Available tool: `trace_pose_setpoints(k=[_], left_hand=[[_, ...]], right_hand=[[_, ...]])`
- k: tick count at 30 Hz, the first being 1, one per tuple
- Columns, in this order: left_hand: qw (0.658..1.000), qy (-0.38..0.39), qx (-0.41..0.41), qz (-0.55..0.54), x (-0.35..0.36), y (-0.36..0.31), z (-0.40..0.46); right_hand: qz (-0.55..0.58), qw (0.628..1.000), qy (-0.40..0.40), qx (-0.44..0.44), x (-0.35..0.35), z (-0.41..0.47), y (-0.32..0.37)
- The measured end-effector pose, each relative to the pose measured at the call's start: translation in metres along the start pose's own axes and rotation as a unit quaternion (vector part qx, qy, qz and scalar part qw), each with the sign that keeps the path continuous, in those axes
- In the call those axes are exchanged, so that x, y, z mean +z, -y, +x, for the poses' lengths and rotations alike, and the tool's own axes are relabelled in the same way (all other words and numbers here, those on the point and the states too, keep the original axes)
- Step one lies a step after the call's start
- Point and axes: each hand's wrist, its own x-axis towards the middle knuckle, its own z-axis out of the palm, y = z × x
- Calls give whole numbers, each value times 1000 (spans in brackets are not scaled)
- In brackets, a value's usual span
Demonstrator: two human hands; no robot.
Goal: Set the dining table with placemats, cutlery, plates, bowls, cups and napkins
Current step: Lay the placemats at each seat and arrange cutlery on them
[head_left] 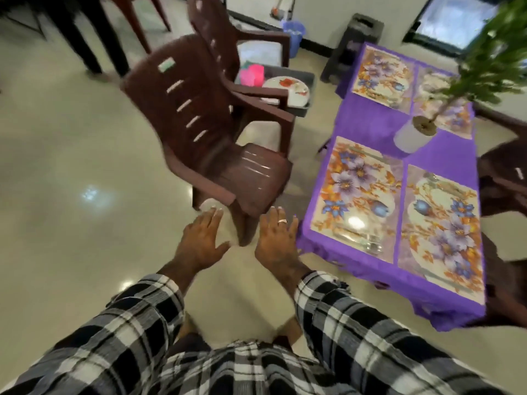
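Left hand [201, 240]: grip spread, fingers straight, holding nothing, free for the next load.
Right hand [278, 240]: grip spread too, ring on one finger, beside the tabletop's [368, 121] near left corner.
Placemats [356, 195]: four, flat on the purple cloth, marking the seats.
Cutlery [369, 243]: on the near left mat.
Plates [286, 88]: farther off, left of the tabletop, waiting in a grey tub [309, 81] on a chair [205, 132].

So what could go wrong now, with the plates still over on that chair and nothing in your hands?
Three things might. The plate sits in a grey tub on the far chair, behind the near chair, so reaching across could knock or tip the tub. The potted plant stands mid-table between the placemats, and a sleeve could topple it. The purple tablecloth hangs over the edge, so a snag might drag the cutlery off.
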Motion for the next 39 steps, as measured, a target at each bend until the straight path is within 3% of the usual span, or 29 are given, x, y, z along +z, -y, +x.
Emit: trace_pose_setpoints(k=[5,18,25,32,39], left_hand=[[999,-19,-49,9,-49,111,-43],[990,-20,-137,-25,-126,279,-36],[982,-18,-188,9,-169,398,25],[975,-33,-221,-9,-232,482,119],[983,-29,-183,-10,-269,573,247]], right_hand=[[-20,999,2,-45,-16,23,127],[-79,987,19,-136,-57,129,317],[-102,975,32,-197,-62,246,399],[-126,973,27,-190,-102,382,467],[-126,974,13,-187,-124,506,512]])
